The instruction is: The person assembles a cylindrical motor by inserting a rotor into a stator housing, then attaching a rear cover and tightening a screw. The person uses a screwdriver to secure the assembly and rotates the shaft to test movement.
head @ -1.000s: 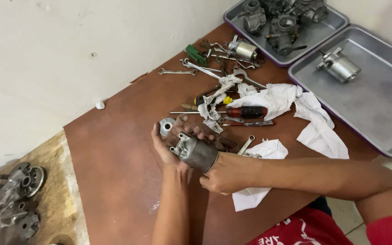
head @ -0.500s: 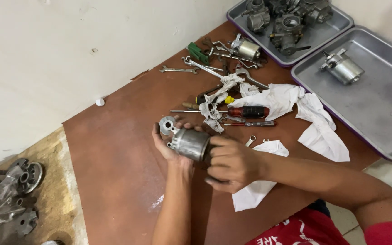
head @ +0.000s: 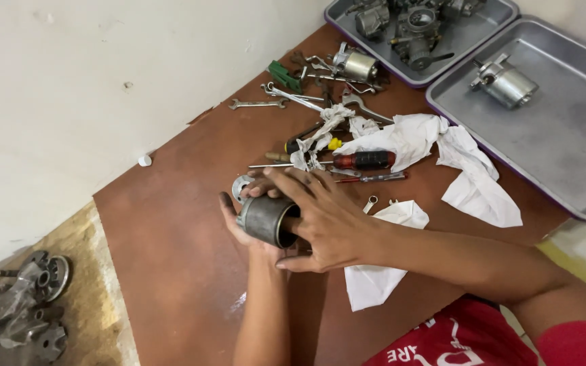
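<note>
Hands met over the brown table: the left hand cupped a grey metal cylinder from below, the right hand wrapped its open end, fingers spread. Bare tabletop lay leftward; beyond, white rags, wrenches and two metal trays crowded the far edge.

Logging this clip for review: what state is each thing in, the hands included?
Metal cylinder housing: off the table, held between both hands, open end toward the right hand.
Left hand: cupped under the housing.
Right hand: fingers spread over the housing's open end.
Red-handled screwdriver: lying flat, untouched.
White rag: crumpled, spread on the table.
Near metal tray: one motor part inside.
Far metal tray: loaded with parts.
</note>
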